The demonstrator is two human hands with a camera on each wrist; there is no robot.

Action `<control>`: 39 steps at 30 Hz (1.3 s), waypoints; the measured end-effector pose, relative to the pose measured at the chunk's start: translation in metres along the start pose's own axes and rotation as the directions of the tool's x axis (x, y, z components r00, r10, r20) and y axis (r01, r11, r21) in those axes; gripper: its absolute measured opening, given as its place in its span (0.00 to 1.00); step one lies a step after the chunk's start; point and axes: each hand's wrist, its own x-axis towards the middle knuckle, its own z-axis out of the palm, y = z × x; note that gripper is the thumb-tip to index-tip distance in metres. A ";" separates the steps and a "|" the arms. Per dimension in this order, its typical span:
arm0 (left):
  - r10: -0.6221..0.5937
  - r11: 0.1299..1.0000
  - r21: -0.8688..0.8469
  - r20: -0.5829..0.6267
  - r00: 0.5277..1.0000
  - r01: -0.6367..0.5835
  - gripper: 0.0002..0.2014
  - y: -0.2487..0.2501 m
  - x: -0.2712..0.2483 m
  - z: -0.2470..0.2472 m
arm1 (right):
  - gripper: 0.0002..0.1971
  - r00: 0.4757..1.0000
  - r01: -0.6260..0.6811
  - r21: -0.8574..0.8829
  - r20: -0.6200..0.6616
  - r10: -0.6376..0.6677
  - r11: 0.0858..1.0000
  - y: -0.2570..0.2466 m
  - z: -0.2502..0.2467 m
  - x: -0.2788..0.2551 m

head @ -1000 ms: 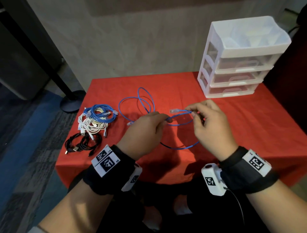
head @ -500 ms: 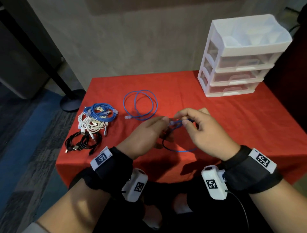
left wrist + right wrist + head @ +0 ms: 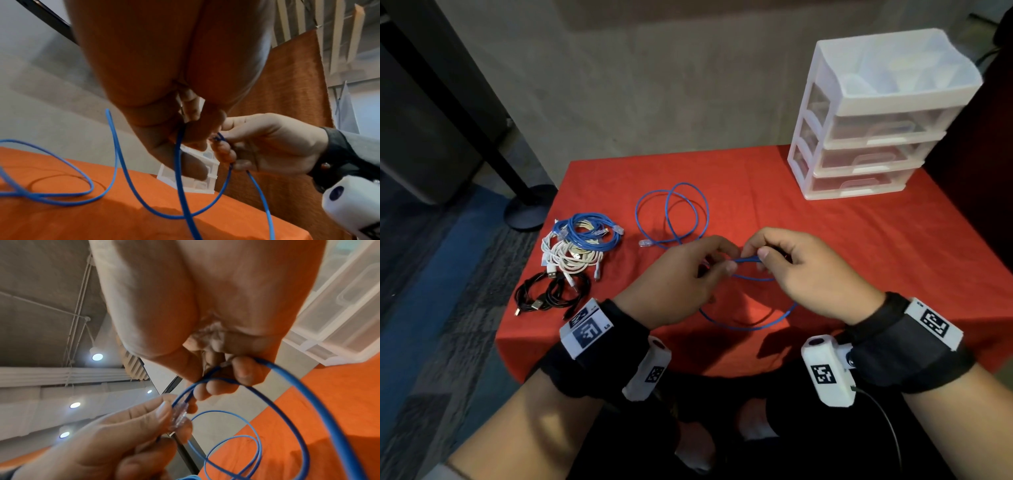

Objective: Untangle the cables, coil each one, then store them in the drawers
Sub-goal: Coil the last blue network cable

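A grey concrete-look wall backs a small table under a red cloth (image 3: 825,246), with a white plastic three-drawer cabinet (image 3: 873,130) at its far right corner, all drawers shut. At the near left of the cloth lies a heap of cables (image 3: 571,260) — blue, white and black, some already looped.

A second ago the thin blue network cable (image 3: 671,212) was stretched out between hands held apart, its clear plug out past the fingers; now the hands have closed in over the middle of the table and a loop hangs below them, while the far slack has settled into two loose rings on the cloth. That reads as the coil's first turn being formed, so untangling of this cable looks done.

The left hand (image 3: 681,277) pinches the clear plastic plug (image 3: 179,417) between thumb and fingertips. The right hand (image 3: 804,270) is curled round the cable just beside it, holding the turn together.
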 end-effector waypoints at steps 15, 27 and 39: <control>-0.292 0.463 -0.698 0.462 0.837 0.547 0.05 0.017 -0.001 -0.002 | 0.04 0.979 0.030 0.155 0.193 -0.060 0.987 -0.007 -0.012 -0.004; -0.347 0.773 -0.482 0.222 0.911 0.412 0.19 0.022 0.000 0.001 | 0.07 0.990 0.034 0.092 0.134 -0.046 0.995 -0.003 -0.006 -0.002; -0.313 0.716 -0.585 0.217 0.925 0.380 0.16 0.014 -0.011 -0.036 | 0.11 0.999 -0.051 0.316 0.033 0.043 0.947 0.007 -0.052 0.003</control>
